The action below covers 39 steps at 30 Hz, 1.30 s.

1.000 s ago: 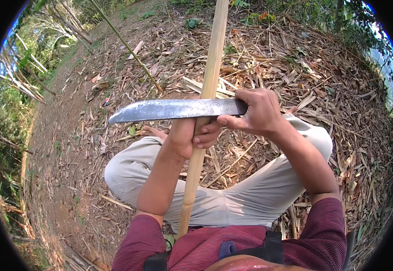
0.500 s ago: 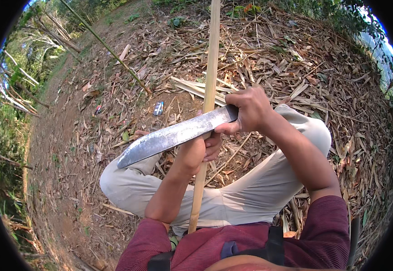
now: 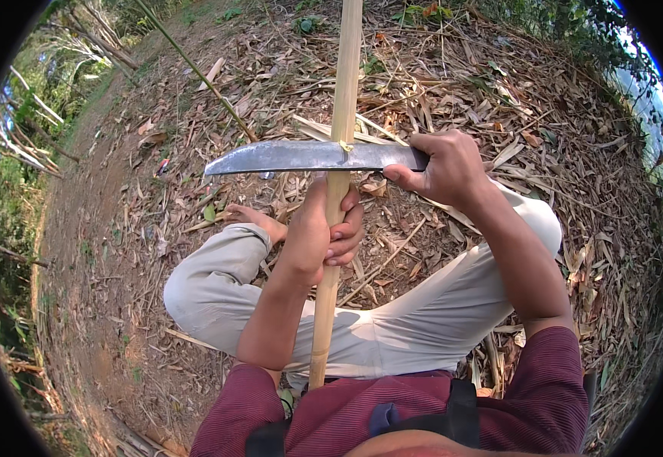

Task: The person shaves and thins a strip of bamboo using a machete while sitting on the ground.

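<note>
Two hands (image 3: pixel 311 233) (image 3: pixel 453 169) hold one machete (image 3: pixel 286 157), one bamboo strip (image 3: pixel 347 76).

Both hands (image 3: pixel 309 234) (image 3: pixel 453 169) curled, elbows (image 3: pixel 261 352) (image 3: pixel 549 311) bent

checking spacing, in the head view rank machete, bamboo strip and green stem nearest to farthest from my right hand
1. Machete, in the right hand
2. Bamboo strip, just left of it
3. Green stem, farther off, upper left

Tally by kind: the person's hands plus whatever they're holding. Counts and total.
Hands: 2 (left hand, right hand)
Machete: 1, in the right hand
Bamboo strip: 1, in the left hand
Total: 4
</note>
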Available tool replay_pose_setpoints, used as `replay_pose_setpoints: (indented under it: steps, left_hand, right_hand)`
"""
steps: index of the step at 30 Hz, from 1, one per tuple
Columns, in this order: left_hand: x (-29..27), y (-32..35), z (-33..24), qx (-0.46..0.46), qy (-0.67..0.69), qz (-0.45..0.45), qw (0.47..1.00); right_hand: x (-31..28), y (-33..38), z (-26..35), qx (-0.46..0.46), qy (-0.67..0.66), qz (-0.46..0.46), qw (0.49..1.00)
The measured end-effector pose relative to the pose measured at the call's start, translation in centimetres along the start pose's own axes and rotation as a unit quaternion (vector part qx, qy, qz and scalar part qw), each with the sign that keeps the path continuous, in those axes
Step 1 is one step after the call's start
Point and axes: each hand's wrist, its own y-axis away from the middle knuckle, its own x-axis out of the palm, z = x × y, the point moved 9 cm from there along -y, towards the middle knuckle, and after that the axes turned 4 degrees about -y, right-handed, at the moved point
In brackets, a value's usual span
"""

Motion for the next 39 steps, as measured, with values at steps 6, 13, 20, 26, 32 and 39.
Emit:
replay_pose_setpoints:
  steps: [6, 13, 20, 26, 32, 39]
  left_hand:
    - [0.4, -0.1, 1.7, -0.024, -0.063, -0.011, 0.998]
    - [1.2, 1.4, 2.9, -0.031, -0.055, -0.008, 0.998]
    - [1.7, -0.2, 3.2, -0.064, 0.078, 0.088, 0.991]
    - [-0.7, 0.4, 1.6, 0.004, 0.034, 0.058, 0.998]
    - [-0.9, 0.7, 0.3, 0.065, -0.106, 0.011, 0.992]
    - [-1.8, 1.1, 2.6, 0.026, -0.079, -0.036, 0.996]
  right_hand:
    - [-0.2, 0.0, 3.2, -0.088, -0.008, -0.014, 0.996]
    - [-2.6, -2.5, -6.6, 0.091, -0.066, -0.066, 0.991]
    - [-3.3, 0.6, -10.7, 0.351, -0.51, -0.203, 0.759]
    - [-2.9, 0.1, -5.8, 0.136, -0.296, -0.116, 0.938]
    - [-0.5, 1.2, 3.8, -0.026, -0.04, 0.002, 0.999]
    - [1.5, 2.1, 4.7, -0.074, -0.037, 0.05, 0.995]
